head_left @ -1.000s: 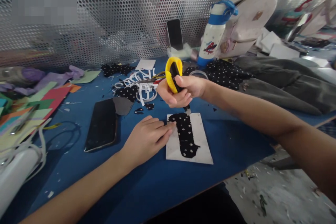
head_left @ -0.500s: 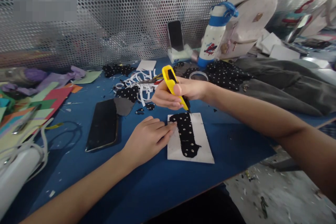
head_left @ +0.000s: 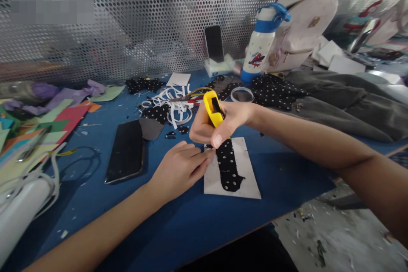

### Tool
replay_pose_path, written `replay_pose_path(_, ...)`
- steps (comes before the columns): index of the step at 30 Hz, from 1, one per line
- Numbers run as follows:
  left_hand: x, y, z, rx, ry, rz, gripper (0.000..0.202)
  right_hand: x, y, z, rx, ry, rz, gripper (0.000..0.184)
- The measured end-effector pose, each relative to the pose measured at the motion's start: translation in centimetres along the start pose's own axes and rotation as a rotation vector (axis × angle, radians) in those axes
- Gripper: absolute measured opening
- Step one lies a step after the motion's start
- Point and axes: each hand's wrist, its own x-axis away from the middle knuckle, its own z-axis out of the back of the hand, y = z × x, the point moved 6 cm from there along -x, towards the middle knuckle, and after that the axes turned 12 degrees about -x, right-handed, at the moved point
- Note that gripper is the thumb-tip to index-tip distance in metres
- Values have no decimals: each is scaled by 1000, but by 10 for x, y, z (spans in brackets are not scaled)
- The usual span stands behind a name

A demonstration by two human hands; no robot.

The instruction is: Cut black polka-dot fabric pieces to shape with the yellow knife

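Observation:
A strip of black dotted fabric [head_left: 228,169] lies on a white card [head_left: 248,178] near the table's front. My left hand [head_left: 183,165] rests beside it, index fingertip pressing the fabric's upper left edge, the other fingers loosely bent and holding nothing. In my right hand [head_left: 229,121] is a yellow utility knife [head_left: 213,104], gripped with the fingers wrapped round it and the thumb along its side. Its lower end points down at the fabric's top edge, and the blade tip is hidden behind the hand.
Left of my hands lies a black phone [head_left: 126,151]. Behind are white strips [head_left: 180,110], fabric scraps [head_left: 156,113] and a clear tape roll [head_left: 242,94]. A water bottle [head_left: 259,44] and a pale backpack [head_left: 306,29] stand at the back; coloured paper [head_left: 60,125] is at left.
My right hand has come down and slightly toward me with the utility knife, now covering the fabric's top edge. My left hand stays in place.

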Motion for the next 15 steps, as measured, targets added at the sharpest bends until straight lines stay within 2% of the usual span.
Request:
replay_pose_path(9,-1,0,2,28,-8,13,26,-1,2,-8,117,-36,-53,48)
replay_pose_path(15,2,-5,-4,-1,4,47,26,-4,11,-17,93,-78,-61,50)
